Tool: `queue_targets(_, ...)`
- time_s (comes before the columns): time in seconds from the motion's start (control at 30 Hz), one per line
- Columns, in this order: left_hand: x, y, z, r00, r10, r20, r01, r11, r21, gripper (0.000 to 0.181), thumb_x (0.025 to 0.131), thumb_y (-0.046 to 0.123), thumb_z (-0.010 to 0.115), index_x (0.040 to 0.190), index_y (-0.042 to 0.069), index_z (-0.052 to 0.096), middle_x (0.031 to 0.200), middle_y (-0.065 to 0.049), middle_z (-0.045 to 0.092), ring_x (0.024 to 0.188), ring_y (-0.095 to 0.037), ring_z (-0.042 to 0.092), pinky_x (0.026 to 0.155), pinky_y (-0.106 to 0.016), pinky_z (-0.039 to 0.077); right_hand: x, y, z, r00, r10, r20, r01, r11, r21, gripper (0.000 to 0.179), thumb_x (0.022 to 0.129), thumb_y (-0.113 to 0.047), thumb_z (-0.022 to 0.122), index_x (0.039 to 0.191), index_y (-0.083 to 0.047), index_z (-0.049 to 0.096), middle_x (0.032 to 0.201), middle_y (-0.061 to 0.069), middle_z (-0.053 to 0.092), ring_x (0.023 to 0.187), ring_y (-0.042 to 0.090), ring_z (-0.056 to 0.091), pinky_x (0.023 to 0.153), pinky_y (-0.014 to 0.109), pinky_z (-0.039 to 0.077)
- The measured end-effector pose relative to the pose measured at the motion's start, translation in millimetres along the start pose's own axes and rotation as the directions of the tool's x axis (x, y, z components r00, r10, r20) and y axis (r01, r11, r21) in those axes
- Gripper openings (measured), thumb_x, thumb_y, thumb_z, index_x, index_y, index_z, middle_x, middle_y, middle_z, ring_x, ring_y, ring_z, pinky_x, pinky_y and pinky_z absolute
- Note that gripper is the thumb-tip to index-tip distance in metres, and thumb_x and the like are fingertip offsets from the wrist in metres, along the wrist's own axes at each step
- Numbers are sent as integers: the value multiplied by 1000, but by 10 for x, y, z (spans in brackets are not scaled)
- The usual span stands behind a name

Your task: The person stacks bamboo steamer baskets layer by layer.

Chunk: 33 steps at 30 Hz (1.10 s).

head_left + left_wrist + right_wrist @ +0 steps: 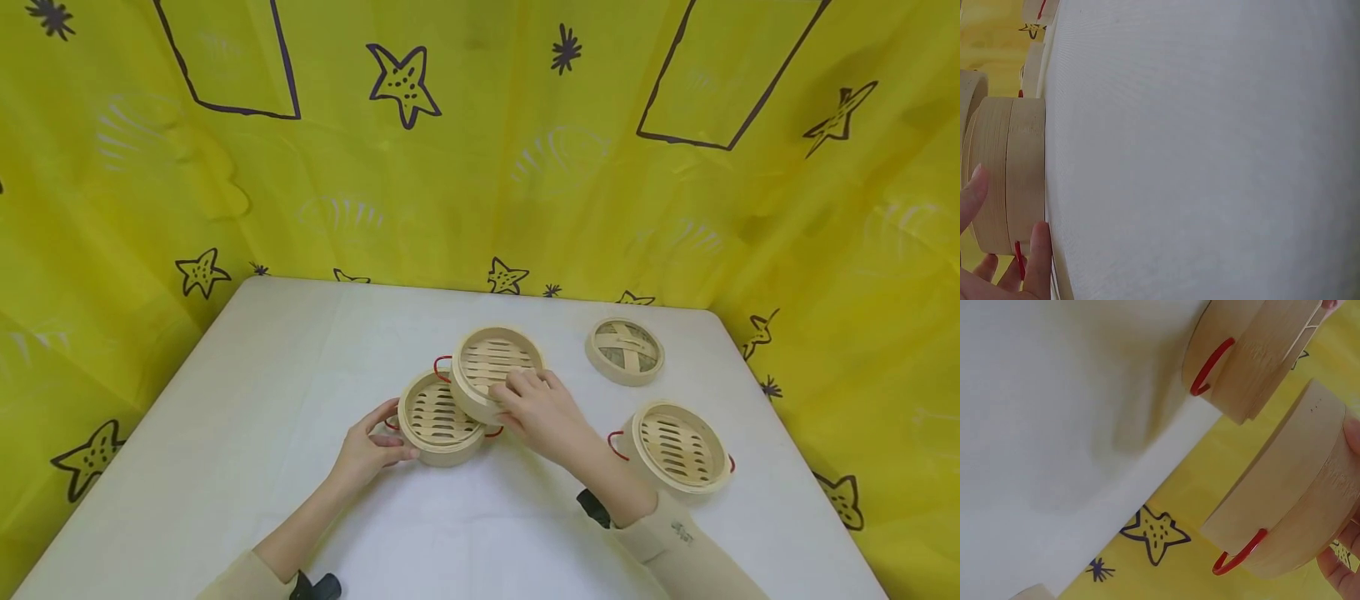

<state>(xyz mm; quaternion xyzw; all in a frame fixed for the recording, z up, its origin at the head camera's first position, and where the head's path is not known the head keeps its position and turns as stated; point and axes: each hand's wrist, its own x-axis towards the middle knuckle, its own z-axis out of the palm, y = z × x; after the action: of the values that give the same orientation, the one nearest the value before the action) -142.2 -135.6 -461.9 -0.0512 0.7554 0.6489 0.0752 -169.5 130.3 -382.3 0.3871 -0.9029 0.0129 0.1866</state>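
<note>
A round bamboo steamer basket [448, 457] with red loop handles stands on the table, its slatted bottom visible. My left hand [363, 448] holds it from the left, thumb on the near wall and fingers round the far side; in the left wrist view a fingertip reaches low beside a red handle [1019, 259]. My right hand [542, 414] grips a second steamer basket [1279, 487] by its right rim. This one is raised and slightly tilted, overlapping the right part of the first in the head view. A gap separates the two baskets [1254, 356] in the right wrist view.
A third steamer basket [637, 458] with red handles stands on the white-covered table [270, 367] at the right. Behind it lies a woven bamboo lid [626, 377]. A yellow curtain [465, 183] with starfish drawings hangs around the table.
</note>
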Motion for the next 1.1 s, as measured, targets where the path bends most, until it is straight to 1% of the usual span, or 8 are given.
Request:
queue_targets(0.33, -3, 21, -9, 1000, -4, 3, 4, 1000, 3, 84, 64, -1, 80, 137, 8, 40, 130, -17, 43, 77, -14, 58, 62, -24, 54, 114, -133, -4, 999, -14, 45, 13, 1000, 14, 29, 80, -26, 70, 103, -20, 54, 88, -2, 46, 85, 18, 46, 79, 33, 38)
queue_targets(0.57, -2, 14, -12, 1000, 3, 3, -3, 1000, 8, 84, 64, -2, 80, 138, 8, 40, 130, -17, 43, 77, -15, 59, 62, -25, 54, 164, -213, 28, 999, -49, 23, 49, 999, 8, 29, 80, -27, 70, 103, -20, 54, 89, -2, 47, 86, 17, 47, 78, 32, 39)
queue_targets(0.77, 2, 3, -11, 1000, 4, 8, -4, 1000, -1, 84, 64, -2, 79, 138, 7, 39, 130, -18, 43, 77, -15, 59, 63, -24, 54, 200, -294, 43, 997, -71, 32, 71, 997, -3, 31, 79, -29, 70, 105, -20, 54, 92, -3, 48, 88, 17, 49, 80, 33, 41)
queue_targets(0.87, 4, 3, -10, 1000, 1, 8, -1, 1000, 1, 84, 64, -1, 80, 138, 8, 39, 130, -18, 43, 77, -15, 59, 63, -24, 54, 222, -331, 48, 996, -77, 36, 77, 997, 2, 32, 79, -29, 70, 105, -20, 54, 92, -2, 49, 90, 17, 50, 82, 34, 41)
queue_targets(1.1, 1, 1, -9, 1000, -15, -1, 15, 1000, 4, 85, 64, 0, 80, 138, 8, 39, 126, -16, 46, 77, -15, 58, 63, -24, 54, 258, -396, 67, 995, -88, 36, 87, 996, 30, 31, 80, -28, 69, 106, -20, 54, 92, -3, 49, 91, 17, 50, 80, 32, 41)
